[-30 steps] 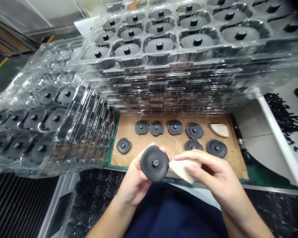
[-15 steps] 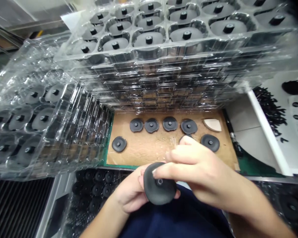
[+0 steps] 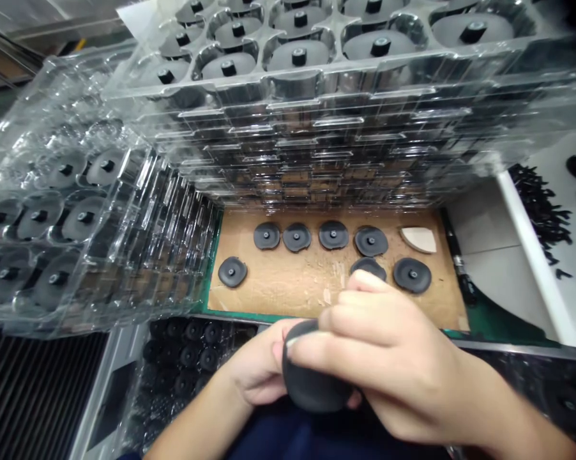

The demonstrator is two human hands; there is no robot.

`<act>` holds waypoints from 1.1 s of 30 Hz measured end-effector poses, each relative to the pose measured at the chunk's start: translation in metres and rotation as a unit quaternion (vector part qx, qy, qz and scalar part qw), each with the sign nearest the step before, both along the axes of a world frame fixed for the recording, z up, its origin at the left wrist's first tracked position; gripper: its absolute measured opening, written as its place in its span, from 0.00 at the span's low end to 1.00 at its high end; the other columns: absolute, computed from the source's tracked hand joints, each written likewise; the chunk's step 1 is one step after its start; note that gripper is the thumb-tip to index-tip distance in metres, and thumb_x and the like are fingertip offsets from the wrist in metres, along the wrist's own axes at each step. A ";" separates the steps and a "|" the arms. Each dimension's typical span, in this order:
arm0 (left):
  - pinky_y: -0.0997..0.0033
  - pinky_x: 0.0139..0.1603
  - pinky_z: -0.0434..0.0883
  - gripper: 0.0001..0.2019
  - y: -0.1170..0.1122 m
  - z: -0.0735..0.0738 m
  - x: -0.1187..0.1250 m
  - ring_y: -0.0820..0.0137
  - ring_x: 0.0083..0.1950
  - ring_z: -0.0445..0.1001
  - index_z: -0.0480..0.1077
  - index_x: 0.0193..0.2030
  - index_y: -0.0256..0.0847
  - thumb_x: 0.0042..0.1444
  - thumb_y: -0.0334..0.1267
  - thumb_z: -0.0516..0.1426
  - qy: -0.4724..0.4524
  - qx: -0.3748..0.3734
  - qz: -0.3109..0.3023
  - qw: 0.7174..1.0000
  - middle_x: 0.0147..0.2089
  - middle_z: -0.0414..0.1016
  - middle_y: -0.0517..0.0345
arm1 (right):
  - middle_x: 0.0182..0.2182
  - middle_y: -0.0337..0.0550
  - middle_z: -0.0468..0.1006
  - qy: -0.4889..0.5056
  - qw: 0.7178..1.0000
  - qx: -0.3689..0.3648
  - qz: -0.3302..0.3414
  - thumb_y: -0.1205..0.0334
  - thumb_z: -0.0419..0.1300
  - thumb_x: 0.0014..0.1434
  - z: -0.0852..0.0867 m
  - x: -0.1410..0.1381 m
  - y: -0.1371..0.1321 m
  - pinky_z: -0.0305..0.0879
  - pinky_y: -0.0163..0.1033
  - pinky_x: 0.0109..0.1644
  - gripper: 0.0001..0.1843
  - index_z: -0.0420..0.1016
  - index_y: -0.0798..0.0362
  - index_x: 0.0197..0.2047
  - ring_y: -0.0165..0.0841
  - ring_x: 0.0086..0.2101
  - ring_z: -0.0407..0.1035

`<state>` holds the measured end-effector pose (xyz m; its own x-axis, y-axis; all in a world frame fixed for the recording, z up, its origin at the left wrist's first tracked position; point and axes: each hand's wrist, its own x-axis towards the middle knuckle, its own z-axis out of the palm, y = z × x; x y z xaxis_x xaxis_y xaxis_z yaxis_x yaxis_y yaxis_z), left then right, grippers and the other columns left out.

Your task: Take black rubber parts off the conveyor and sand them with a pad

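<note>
A black round disc [image 3: 317, 386], smooth and slightly domed, is held low in front of my body. My left hand [image 3: 257, 367] grips it from behind and from the left, with fingertips showing past its lower right edge. Over the disc's upper face lies my right hand [image 3: 378, 338], fingers curled, one fingertip pressed on the face near the left rim. This hand covers the disc's central hub. Whether anything small sits inside the curled fingers is hidden. Just beyond my right knuckles lies another black disc [image 3: 368, 265], partly covered.
Several similar discs [image 3: 333, 234] lie hub-up on a brown board [image 3: 278, 287], beside a pale wedge-shaped piece [image 3: 419, 239]. Stacked clear trays [image 3: 317, 86] of discs rise behind; another stack [image 3: 91, 255] stands left. Small black parts [image 3: 541, 204] lie right, past a white divider [image 3: 532, 255].
My right hand has moved down and further over the held disc, covering its hub. The disc has shifted slightly down and right, still in my left hand.
</note>
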<state>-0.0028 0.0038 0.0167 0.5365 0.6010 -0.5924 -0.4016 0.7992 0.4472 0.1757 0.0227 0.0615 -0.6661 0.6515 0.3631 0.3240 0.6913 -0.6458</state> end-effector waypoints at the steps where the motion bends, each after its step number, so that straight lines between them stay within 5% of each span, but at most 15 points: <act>1: 0.65 0.38 0.74 0.22 0.001 -0.002 -0.002 0.61 0.35 0.80 0.78 0.37 0.33 0.33 0.41 0.71 -0.021 -0.001 0.004 1.000 0.30 0.81 0.54 | 0.23 0.38 0.68 0.003 0.999 -0.014 -0.033 0.74 0.49 0.59 -0.001 0.001 -0.004 0.51 0.40 0.31 0.14 0.75 0.57 0.42 0.30 0.24 0.57; 5: 0.75 0.45 0.73 0.21 0.007 -0.010 -0.010 0.67 0.42 0.79 0.77 0.44 0.43 0.39 0.34 0.70 -0.089 0.028 0.089 0.992 0.43 0.81 0.58 | 0.27 0.37 0.76 0.087 0.970 -0.193 -0.124 0.72 0.53 0.59 -0.021 0.007 -0.024 0.60 0.36 0.32 0.13 0.76 0.50 0.42 0.28 0.25 0.66; 8: 0.71 0.47 0.73 0.22 0.012 -0.010 -0.012 0.63 0.46 0.79 0.76 0.45 0.45 0.40 0.38 0.69 -0.077 0.030 0.128 0.988 0.46 0.80 0.58 | 0.34 0.38 0.81 0.178 0.897 -0.329 -0.235 0.62 0.57 0.61 -0.050 0.008 -0.035 0.67 0.32 0.33 0.08 0.78 0.47 0.40 0.31 0.32 0.74; 10: 0.72 0.48 0.73 0.24 0.014 -0.009 -0.010 0.64 0.46 0.79 0.76 0.45 0.46 0.38 0.41 0.69 -0.067 0.013 0.137 0.988 0.46 0.80 0.58 | 0.38 0.39 0.81 0.208 0.852 -0.364 -0.313 0.58 0.58 0.61 -0.066 0.006 -0.038 0.69 0.32 0.36 0.09 0.78 0.47 0.41 0.33 0.36 0.75; 12: 0.72 0.48 0.73 0.25 0.014 -0.008 -0.007 0.65 0.44 0.79 0.76 0.46 0.46 0.37 0.42 0.70 -0.060 0.001 0.142 0.988 0.47 0.80 0.59 | 0.40 0.37 0.81 0.213 0.838 -0.355 -0.354 0.57 0.58 0.61 -0.069 0.003 -0.035 0.69 0.31 0.38 0.09 0.78 0.45 0.44 0.32 0.38 0.75; 16: 0.74 0.46 0.74 0.23 0.010 -0.010 0.000 0.67 0.45 0.78 0.76 0.45 0.46 0.39 0.39 0.70 -0.054 0.010 0.149 0.987 0.47 0.80 0.60 | 0.45 0.36 0.77 0.179 0.877 -0.202 -0.398 0.63 0.56 0.63 -0.041 -0.013 -0.025 0.67 0.31 0.41 0.12 0.74 0.43 0.49 0.31 0.43 0.71; 20: 0.75 0.50 0.72 0.16 0.003 -0.016 0.000 0.69 0.48 0.77 0.77 0.41 0.46 0.42 0.35 0.69 -0.029 0.044 0.168 0.984 0.45 0.80 0.62 | 0.39 0.45 0.79 0.102 0.960 -0.045 -0.257 0.69 0.51 0.63 -0.018 -0.036 -0.015 0.65 0.40 0.42 0.13 0.71 0.57 0.49 0.34 0.38 0.71; 23: 0.72 0.52 0.72 0.23 0.001 -0.019 0.000 0.67 0.49 0.77 0.75 0.47 0.51 0.42 0.33 0.68 -0.006 0.047 0.187 0.981 0.47 0.79 0.64 | 0.35 0.43 0.80 0.039 0.984 -0.088 -0.150 0.70 0.51 0.63 -0.017 -0.044 -0.010 0.63 0.40 0.37 0.12 0.74 0.57 0.44 0.33 0.32 0.71; 28: 0.66 0.56 0.70 0.25 -0.001 -0.014 0.003 0.62 0.52 0.75 0.74 0.49 0.46 0.40 0.36 0.69 0.003 0.042 0.170 0.985 0.49 0.78 0.55 | 0.33 0.48 0.79 0.072 0.971 -0.014 -0.228 0.71 0.48 0.63 -0.018 -0.046 -0.008 0.60 0.42 0.39 0.14 0.73 0.63 0.46 0.35 0.33 0.70; 31: 0.73 0.53 0.70 0.25 0.001 -0.012 -0.001 0.67 0.48 0.76 0.76 0.45 0.48 0.36 0.31 0.70 -0.008 0.052 0.175 0.983 0.46 0.79 0.60 | 0.31 0.40 0.78 0.074 0.982 -0.077 -0.155 0.72 0.51 0.62 -0.016 -0.034 -0.016 0.59 0.37 0.36 0.11 0.73 0.58 0.44 0.30 0.30 0.68; 33: 0.77 0.49 0.71 0.25 0.002 -0.012 -0.002 0.70 0.46 0.76 0.77 0.43 0.48 0.34 0.28 0.70 -0.019 0.046 0.169 0.984 0.44 0.80 0.62 | 0.31 0.38 0.78 0.037 0.979 -0.098 -0.173 0.73 0.53 0.61 -0.014 -0.026 -0.020 0.57 0.36 0.35 0.10 0.74 0.57 0.42 0.28 0.29 0.66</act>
